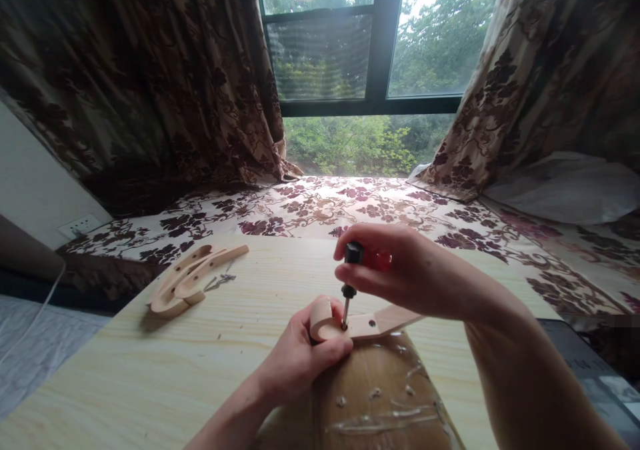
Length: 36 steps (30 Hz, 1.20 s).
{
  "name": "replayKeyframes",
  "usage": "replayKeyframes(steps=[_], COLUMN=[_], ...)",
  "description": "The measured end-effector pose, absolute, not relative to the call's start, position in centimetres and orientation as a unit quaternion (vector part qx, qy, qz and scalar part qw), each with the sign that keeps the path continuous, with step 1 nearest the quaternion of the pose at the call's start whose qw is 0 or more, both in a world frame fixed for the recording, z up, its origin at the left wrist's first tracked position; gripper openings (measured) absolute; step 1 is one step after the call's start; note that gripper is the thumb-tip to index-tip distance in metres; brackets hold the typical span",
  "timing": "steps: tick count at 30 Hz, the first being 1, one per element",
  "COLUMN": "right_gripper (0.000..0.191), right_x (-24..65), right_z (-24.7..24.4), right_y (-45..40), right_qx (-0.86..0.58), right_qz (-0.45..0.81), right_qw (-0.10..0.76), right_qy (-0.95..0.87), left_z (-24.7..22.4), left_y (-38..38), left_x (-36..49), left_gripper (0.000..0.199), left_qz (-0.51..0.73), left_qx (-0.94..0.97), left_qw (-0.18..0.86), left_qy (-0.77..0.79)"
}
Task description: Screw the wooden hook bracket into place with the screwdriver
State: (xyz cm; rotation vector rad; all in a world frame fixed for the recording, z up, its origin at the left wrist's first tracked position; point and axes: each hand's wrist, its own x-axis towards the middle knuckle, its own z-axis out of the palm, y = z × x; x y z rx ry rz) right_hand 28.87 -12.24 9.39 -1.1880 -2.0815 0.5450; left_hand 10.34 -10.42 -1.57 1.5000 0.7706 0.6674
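Note:
My right hand [400,263] is closed round a screwdriver [354,257] with a black handle, held upright. Its metal shaft points down into a hole in a curved pale wooden piece [385,319]. Thumb and fingers of my left hand [315,343] grip the curled end of that piece from the left side. Under the wooden piece lies a brown board [375,397] with clear tape and several small holes or marks. Whether a screw sits under the driver's tip I cannot make out.
Two more curved wooden pieces [175,283] lie at the table's far left, beside a small heap of screws [220,281]. A dark flat device [580,350] is at the right edge. Behind the pale wooden table [175,370] is a flower-patterned cloth [320,200] beneath the window.

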Motion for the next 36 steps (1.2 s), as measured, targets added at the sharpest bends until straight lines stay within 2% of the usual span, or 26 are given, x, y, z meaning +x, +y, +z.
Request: replayKeyframes(steps=[4, 11, 17, 25, 31, 36], right_gripper=[0.006, 0.021, 0.009, 0.029, 0.01, 0.015], right_x=[28.71, 28.61, 28.31, 28.35, 28.54, 28.54], right_z=[9.67, 9.24, 9.62, 9.01, 9.56, 9.54], right_y=[-12.65, -11.89, -12.64, -11.68, -12.6, -12.25], right_qx=[-0.43, -0.478, -0.432, -0.466, -0.435, -0.45], right_qz=[0.235, 0.17, 0.233, 0.175, 0.211, 0.185], right_qw=[0.331, 0.341, 0.304, 0.344, 0.346, 0.344], right_qy=[-0.806, -0.791, -0.816, -0.796, -0.804, -0.803], left_z=[-1.86, -1.68, -1.14, -1.67, -1.79, -1.69], left_y=[-10.26, -10.28, -10.47, -10.34, -10.37, -10.37], left_x=[10.3, 10.27, 10.48, 10.25, 10.19, 10.24], left_gripper=[0.03, 0.029, 0.031, 0.029, 0.028, 0.028], left_qz=[0.296, 0.295, 0.29, 0.298, 0.29, 0.296], left_qx=[0.65, 0.654, 0.647, 0.656, 0.647, 0.65], left_qw=[0.618, 0.616, 0.628, 0.608, 0.621, 0.616], left_qy=[0.33, 0.325, 0.319, 0.332, 0.334, 0.333])
